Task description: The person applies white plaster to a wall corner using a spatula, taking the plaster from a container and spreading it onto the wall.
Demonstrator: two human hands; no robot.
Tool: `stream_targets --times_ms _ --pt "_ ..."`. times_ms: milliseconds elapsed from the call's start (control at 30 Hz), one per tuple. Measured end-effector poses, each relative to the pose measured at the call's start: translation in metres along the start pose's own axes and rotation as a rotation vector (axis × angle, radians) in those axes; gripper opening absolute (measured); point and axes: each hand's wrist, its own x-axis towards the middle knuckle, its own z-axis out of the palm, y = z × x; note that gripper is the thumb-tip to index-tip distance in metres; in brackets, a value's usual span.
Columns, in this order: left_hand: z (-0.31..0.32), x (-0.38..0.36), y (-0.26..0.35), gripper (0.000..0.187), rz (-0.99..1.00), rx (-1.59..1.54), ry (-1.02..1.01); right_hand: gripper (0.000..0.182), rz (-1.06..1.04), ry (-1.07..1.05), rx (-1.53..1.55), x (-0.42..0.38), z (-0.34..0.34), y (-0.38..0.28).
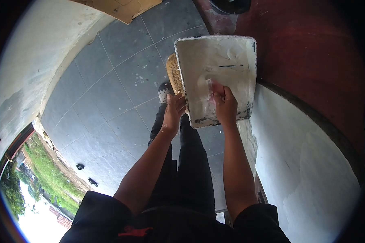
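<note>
A shallow rectangular tray (249,52) with a paint-smeared rim holds creamy white paste spread over its bottom. In the tray's lower middle, my right hand (226,106) is closed on a flat pink scraper (218,88), its edge coated with white paste. At the tray's left side is my left hand (175,111), thumb apart and fingers reaching to the rim, some of them hidden by it. Just above that hand, a woven tan basket (173,73) shows partly from behind the tray.
Grey floor tiles (109,93) with white splatters lie to the left. On the right are a dark red surface (304,52) and a pale wall (304,141). Cardboard (123,8) and a black container (231,6) are at the top. Two small dark objects (80,166) rest lower left.
</note>
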Motion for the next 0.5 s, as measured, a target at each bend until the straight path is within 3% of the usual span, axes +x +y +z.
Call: stream_targets --times_ms 67,133,200,267,333,500 --pt "0.002 -0.002 0.005 0.096 -0.006 0.011 -0.004 0.025 0.003 -0.006 0.023 -0.019 0.001 -0.013" --pt "0.001 -0.003 0.006 0.097 -0.015 0.022 -0.007 0.028 -0.205 0.06 -0.108 -0.028 0.008 -0.003" --pt "0.002 -0.004 0.005 0.098 -0.009 0.022 -0.031 0.027 -0.269 0.045 -0.187 -0.021 0.002 0.002" --pt "0.002 -0.003 0.005 0.099 -0.01 0.022 -0.035 0.022 -0.127 0.167 0.054 0.002 -0.013 -0.01" --pt "0.001 -0.003 0.004 0.1 -0.013 0.022 -0.031 0.022 -0.199 0.264 -0.056 0.042 -0.024 -0.016" --pt "0.002 -0.005 0.004 0.102 0.008 0.026 -0.051 0.022 -0.504 0.267 -0.33 0.121 -0.005 -0.047"
